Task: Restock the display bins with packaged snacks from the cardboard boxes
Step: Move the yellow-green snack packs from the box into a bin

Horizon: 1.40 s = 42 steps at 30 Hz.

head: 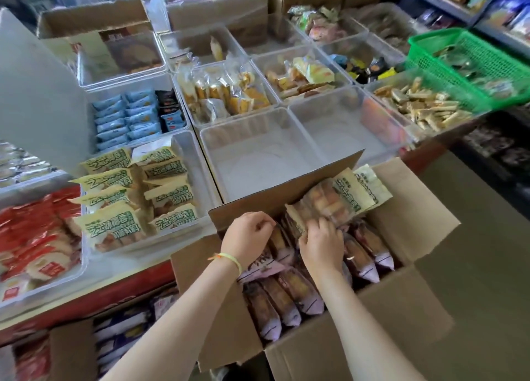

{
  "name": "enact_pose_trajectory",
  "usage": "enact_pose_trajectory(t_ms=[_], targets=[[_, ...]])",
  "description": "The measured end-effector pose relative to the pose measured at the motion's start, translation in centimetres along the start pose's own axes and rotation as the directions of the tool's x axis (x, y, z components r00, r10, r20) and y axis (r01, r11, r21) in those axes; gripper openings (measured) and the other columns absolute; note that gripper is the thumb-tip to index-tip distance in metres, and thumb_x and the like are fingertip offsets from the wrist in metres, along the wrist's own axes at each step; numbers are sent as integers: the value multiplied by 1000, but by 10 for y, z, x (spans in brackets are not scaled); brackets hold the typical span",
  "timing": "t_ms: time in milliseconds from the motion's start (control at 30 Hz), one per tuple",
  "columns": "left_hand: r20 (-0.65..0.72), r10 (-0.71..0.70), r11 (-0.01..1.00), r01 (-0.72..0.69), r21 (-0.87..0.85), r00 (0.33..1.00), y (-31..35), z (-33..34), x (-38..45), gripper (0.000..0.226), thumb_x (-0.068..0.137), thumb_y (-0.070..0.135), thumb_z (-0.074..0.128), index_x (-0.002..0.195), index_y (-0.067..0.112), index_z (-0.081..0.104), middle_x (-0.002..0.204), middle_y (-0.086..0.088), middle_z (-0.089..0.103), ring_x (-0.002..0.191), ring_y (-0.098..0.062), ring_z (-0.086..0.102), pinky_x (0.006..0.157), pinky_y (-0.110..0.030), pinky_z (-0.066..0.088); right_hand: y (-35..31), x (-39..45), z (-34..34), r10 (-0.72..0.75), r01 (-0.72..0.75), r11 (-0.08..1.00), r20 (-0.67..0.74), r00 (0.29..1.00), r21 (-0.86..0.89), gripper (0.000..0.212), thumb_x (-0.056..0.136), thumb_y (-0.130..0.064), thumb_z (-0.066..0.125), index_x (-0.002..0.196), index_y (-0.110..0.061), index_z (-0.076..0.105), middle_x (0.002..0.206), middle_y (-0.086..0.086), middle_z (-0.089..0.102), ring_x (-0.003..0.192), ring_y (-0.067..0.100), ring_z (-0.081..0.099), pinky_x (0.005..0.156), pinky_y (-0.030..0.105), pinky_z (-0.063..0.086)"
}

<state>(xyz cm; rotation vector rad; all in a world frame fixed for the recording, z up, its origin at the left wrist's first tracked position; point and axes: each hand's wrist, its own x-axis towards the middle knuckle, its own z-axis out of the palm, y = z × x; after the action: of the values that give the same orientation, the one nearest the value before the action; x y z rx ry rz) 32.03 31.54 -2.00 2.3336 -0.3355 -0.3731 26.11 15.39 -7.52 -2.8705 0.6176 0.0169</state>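
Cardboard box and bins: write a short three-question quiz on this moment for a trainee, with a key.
1. True or false: the right hand grips yellow-green packets over the open cardboard box.
2. Which bin beside the box already holds the same yellow-green packets? A. the green basket B. the clear bin on the left C. the bin of blue packets
3. Fill in: the two clear bins straight behind the box are ____.

Key:
1. True.
2. B.
3. Empty.
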Motion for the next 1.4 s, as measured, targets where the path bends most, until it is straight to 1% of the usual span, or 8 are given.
enact_pose_trajectory(t_ms=[300,500,733,833,933,1100,1267,1400], targets=[[-21,-129,811,93,-578,991,23,-30,-3,66,86,18,74,143,25,41,127,3,55,114,-10,57,79,-17,52,-12,13,-120,-219,131,756,59,974,641,22,96,-25,63,75,-21,56,69,-6,59,65,12,52,60,25,42],[234,34,553,177,-814,972,15,-82,-12,52,77,32,78,123,14,62,110,-2,72,99,-22,67,83,-35,55,-62,12,-178,-316,73,338,40,948,938,17,99,-19,57,83,-14,60,66,-17,58,66,-2,54,65,9,43],[188,160,324,128,-937,969,-14,-109,-24,75,72,43,82,134,16,50,115,-7,67,91,-23,66,57,-31,58,-134,51,-175,-265,-172,96,191,945,980,11,89,-24,69,85,-16,62,82,6,68,76,23,66,74,45,55],[44,-21,298,48,-953,999,-36,-128,-16,62,74,38,77,128,20,54,116,-14,63,96,-36,60,61,-35,58,-165,72,-170,-320,-217,180,266,909,959,56,71,-50,76,109,-13,59,104,5,71,91,22,69,79,41,55],[-40,-87,310,-11,-951,995,-60,-152,-5,67,73,37,79,132,17,53,119,-16,65,92,-34,66,66,-39,60,-192,86,-158,-524,-57,573,419,742,817,49,80,-67,63,115,-33,64,115,-16,70,112,7,63,89,36,53],[-73,-279,592,112,-798,957,-94,-185,25,63,73,59,72,124,24,58,111,-5,70,92,-24,72,78,-50,60,-236,114,-142,-454,119,843,576,680,524,36,101,-51,45,125,-26,56,119,-7,60,78,21,71,60,33,59],[-596,-213,977,148,-157,774,-139,-204,63,26,101,34,48,110,18,66,102,2,67,91,-16,59,76,-35,46,-270,148,-101,-454,-2,747,512,729,665,23,105,-34,46,117,-20,59,117,14,66,63,37,69,55,39,61],[-455,-199,795,415,443,868,-175,-216,103,34,90,34,59,122,23,62,128,-7,58,121,-30,49,95,-43,41,-284,168,-66,-456,-11,748,525,719,664,22,105,-29,47,117,-18,62,108,11,66,57,36,68,57,42,61]])
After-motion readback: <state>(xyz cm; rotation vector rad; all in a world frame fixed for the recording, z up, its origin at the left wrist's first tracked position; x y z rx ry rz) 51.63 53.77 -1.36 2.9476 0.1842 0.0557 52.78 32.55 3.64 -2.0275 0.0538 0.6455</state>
